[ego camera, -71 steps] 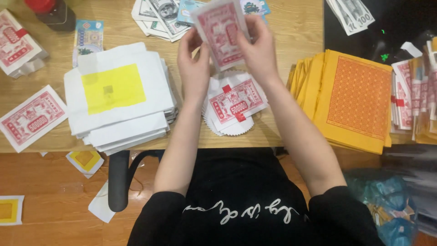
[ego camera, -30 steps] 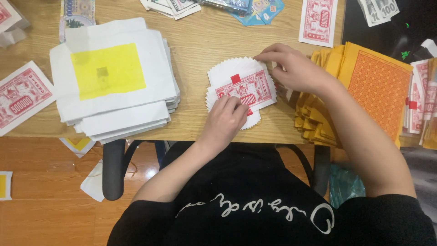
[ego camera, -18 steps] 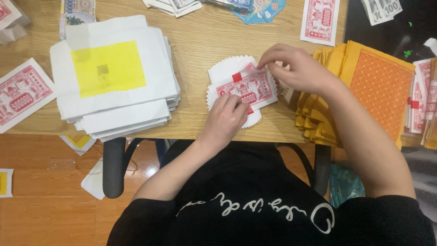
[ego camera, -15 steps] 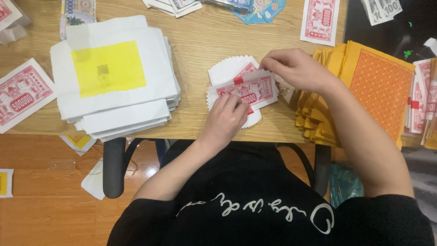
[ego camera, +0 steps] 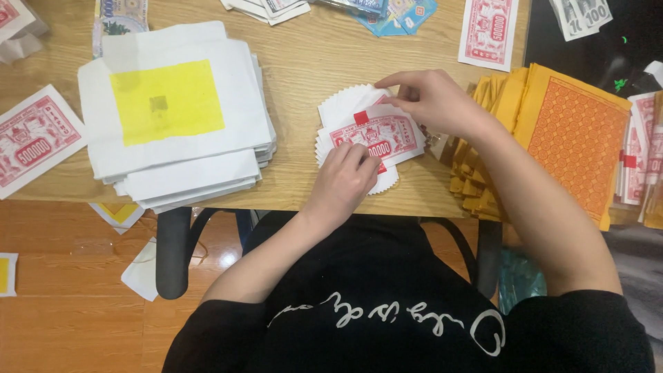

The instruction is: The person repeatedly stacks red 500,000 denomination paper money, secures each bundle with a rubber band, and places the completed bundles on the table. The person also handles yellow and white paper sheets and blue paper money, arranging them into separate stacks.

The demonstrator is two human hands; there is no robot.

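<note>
My left hand [ego camera: 349,176] presses flat on the red-and-white paper note [ego camera: 376,137] atop the fanned round white paper stack [ego camera: 338,110] at frame centre; my right hand [ego camera: 431,100] pinches the note's upper edge.

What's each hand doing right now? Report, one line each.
Left hand: fingers curled, pressing down on the red banknote bundle.
Right hand: fingertips pinching the bundle's upper edge.

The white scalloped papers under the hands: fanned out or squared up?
Fanned out. The scalloped papers show staggered edges around the red note, which the left hand presses.
</note>
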